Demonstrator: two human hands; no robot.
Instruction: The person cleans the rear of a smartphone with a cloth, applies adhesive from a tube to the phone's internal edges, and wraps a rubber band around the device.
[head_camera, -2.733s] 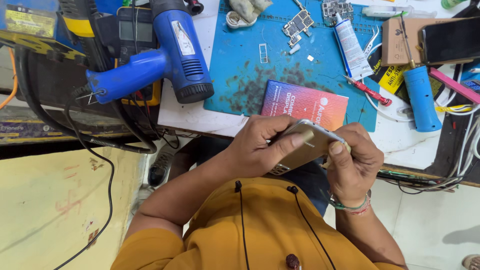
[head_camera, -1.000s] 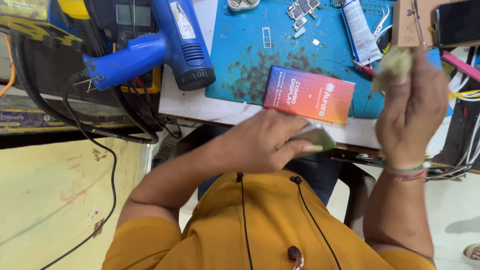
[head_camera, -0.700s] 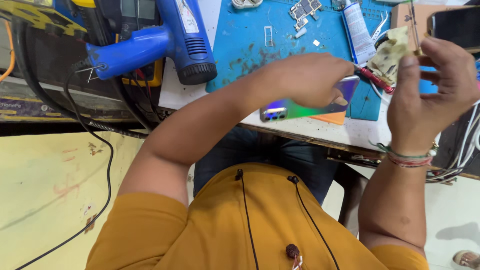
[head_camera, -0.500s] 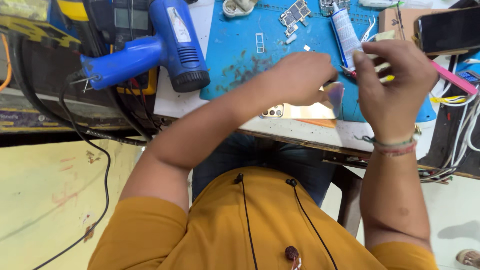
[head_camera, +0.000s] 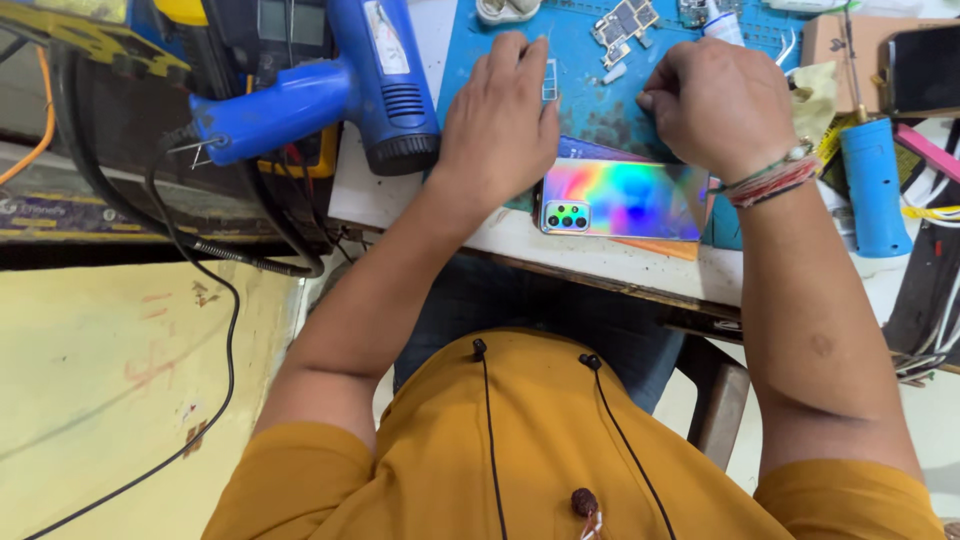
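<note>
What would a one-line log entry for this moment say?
left hand: flat on blue mat | right hand: fisted on mat | phone: back up, iridescent, near table edge, below both hands | heat gun: left, untouched

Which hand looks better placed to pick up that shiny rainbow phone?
Probably the left hand: it rests flat and looks empty beside the phone. The right hand is curled, apparently pinching something.

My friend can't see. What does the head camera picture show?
A person's left hand and right hand rest on a blue mat above a phone lying with its shiny rainbow back up. A blue heat gun lies left of them.
</note>
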